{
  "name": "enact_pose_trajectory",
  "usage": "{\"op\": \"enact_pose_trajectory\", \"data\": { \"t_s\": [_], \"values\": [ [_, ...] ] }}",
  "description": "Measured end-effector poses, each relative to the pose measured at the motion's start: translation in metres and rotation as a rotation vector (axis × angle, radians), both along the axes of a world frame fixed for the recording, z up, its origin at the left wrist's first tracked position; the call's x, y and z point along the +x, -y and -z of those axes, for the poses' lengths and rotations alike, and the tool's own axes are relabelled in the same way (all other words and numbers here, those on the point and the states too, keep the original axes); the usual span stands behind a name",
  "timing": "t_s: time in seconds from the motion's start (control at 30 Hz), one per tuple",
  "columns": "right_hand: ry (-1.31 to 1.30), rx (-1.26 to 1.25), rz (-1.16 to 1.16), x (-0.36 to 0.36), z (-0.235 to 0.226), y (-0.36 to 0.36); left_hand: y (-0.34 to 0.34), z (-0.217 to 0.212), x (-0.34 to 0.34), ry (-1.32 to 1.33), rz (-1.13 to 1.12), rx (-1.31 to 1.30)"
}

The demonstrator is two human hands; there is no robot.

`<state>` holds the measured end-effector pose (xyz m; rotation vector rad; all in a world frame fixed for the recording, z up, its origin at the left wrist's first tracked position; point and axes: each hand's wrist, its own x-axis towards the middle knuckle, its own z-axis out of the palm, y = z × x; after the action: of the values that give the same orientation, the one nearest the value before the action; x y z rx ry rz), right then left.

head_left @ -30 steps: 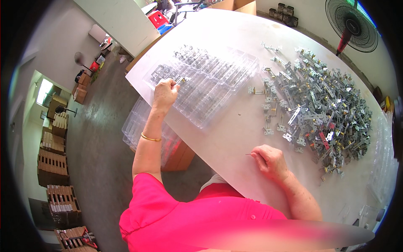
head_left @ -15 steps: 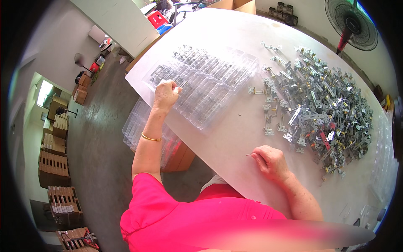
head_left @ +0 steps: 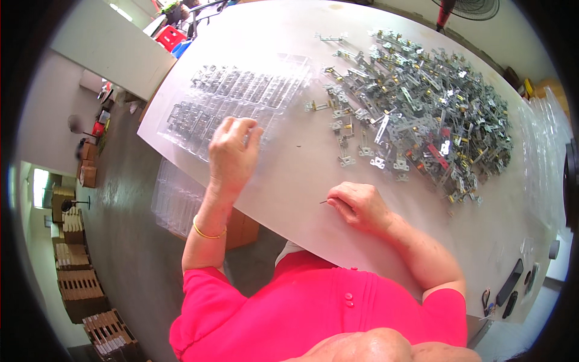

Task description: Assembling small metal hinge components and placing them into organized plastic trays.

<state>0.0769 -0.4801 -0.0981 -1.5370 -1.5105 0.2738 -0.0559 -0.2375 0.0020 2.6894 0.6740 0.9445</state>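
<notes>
My left hand (head_left: 233, 157) is above the near edge of a clear plastic tray (head_left: 274, 108), fingers loosely bent and apart, with nothing visible in them. Rows of small grey metal brackets (head_left: 199, 117) fill the tray's compartments. My right hand (head_left: 360, 207) rests on the table to the right, closed with thumb and fingers pinched on a short thin dark pin (head_left: 323, 201); its tip sticks out to the left. Beyond that hand spreads a big heap of loose metal brackets (head_left: 422, 108), some with brass-coloured parts and one red piece (head_left: 437, 155).
More clear trays (head_left: 178, 202) are stacked beside the table above a cardboard box (head_left: 242, 230). Clear plastic trays (head_left: 540, 157) lie along the right edge. Near the right corner are a black phone-like object (head_left: 509, 282) and small scissors (head_left: 486, 300). A fan (head_left: 473, 7) stands behind.
My left hand has drawn back from the tray's far-left part toward me, and its fingers have parted. The right hand keeps its pinch on the pin. The whole view has shifted.
</notes>
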Motion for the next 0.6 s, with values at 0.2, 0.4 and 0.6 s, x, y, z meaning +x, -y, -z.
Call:
{"op": "enact_pose_trajectory", "data": {
  "t_s": [0.2, 0.4, 0.6],
  "values": [
    [-0.001, -0.013, 0.000, 0.001, -0.003, 0.004, 0.039, 0.027, 0.045, 0.018, 0.219, 0.060],
    [0.009, -0.080, -0.005, 0.002, -0.002, 0.006, 0.034, 0.046, 0.091, -0.163, 0.176, 0.001],
    [-0.001, -0.085, -0.008, 0.001, 0.001, 0.007, 0.027, 0.064, 0.134, -0.435, 0.082, 0.060]
  ]
}}
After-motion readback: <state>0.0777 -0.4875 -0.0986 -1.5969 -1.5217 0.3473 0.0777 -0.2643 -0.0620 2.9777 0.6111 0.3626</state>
